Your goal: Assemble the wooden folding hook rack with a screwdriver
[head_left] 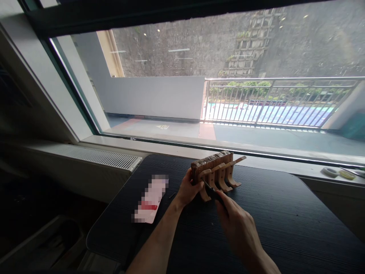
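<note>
A wooden hook rack [217, 171] with several curved wooden hooks stands on the dark table [285, 213]. My left hand [187, 189] grips the rack's near left end, fingers wrapped round it. My right hand [236, 224] is closed round a thin dark tool [209, 188], a screwdriver by the look of it. Its tip points at the rack's left end near the first hook.
A flat white and red packet [151, 198], blurred out, lies on the table to the left of my hands. A radiator [94, 155] runs under the big window. Rolls of tape [339, 173] rest on the sill at the far right.
</note>
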`<action>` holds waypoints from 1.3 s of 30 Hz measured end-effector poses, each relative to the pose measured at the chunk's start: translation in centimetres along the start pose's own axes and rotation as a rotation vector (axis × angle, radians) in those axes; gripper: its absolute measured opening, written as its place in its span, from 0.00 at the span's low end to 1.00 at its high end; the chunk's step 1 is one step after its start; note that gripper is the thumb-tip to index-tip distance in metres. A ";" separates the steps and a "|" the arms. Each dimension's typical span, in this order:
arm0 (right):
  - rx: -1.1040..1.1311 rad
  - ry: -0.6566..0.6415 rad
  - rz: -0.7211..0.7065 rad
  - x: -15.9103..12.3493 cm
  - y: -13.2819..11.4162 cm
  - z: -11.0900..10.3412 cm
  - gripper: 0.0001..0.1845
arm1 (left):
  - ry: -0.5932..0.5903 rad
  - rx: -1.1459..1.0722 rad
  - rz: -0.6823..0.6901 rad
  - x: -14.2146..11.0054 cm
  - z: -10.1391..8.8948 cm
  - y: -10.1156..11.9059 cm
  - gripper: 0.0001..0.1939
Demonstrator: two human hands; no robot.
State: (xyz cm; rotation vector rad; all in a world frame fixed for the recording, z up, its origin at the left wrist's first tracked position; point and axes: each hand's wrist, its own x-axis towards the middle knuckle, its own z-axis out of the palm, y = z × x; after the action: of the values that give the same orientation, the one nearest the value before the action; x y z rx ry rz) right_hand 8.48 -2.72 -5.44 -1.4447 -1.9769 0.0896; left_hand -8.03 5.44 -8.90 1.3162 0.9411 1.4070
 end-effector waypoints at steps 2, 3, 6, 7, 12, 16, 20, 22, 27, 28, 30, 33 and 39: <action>0.191 -0.112 0.185 0.7 0.3 -0.2 0.20 | 0.007 -0.010 0.000 -0.1 0.1 0.0 0.21; 0.296 -0.176 0.276 1.1 0.5 -0.5 0.22 | 0.013 -0.013 0.001 -0.1 0.1 0.1 0.21; 0.541 -0.279 0.445 2.0 0.7 -1.8 0.26 | 0.020 -0.026 0.005 -0.4 0.4 0.6 0.21; 0.580 -0.262 0.463 2.2 0.7 -2.4 0.25 | 0.020 -0.032 -0.001 -0.5 0.5 0.8 0.22; 0.597 -0.070 0.482 1.5 0.7 -6.4 0.22 | 0.033 -0.144 -0.228 -1.5 1.7 2.2 0.23; 0.721 -0.034 0.580 0.1 1.3 -7.5 0.25 | 0.036 -0.214 -0.448 -2.9 2.3 3.0 0.26; 0.869 -0.125 0.648 -1.1 2.0 -6.9 0.27 | 0.014 -0.084 -0.464 -4.6 1.8 3.8 0.27; 0.943 -0.158 0.694 -1.7 2.2 -6.7 0.27 | 0.018 0.071 -0.405 -5.5 1.1 4.3 0.26; 1.073 -0.113 0.803 -2.9 2.9 -6.6 0.23 | 0.109 0.529 -0.265 -7.0 -0.7 4.5 0.28; 1.070 -0.129 0.812 -3.1 3.2 -6.5 0.21 | 0.144 0.577 -0.232 -7.2 -0.8 4.3 0.31; 1.018 -0.187 0.817 -3.2 3.7 -6.1 0.19 | 0.170 0.606 -0.178 -7.2 -0.9 3.7 0.37; 0.822 -0.240 0.772 -3.2 3.8 -5.0 0.20 | 0.129 0.554 -0.135 -7.0 -0.9 3.0 0.41; 0.518 -0.246 0.466 -2.9 2.6 -2.8 0.28 | 0.158 0.626 -0.063 -6.9 -1.2 2.4 0.38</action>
State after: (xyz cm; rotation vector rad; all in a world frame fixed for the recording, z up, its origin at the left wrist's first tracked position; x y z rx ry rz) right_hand 12.64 -5.12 -5.79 -1.5493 -1.5840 0.9505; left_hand -9.77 -1.75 -8.52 1.6156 1.6031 1.2219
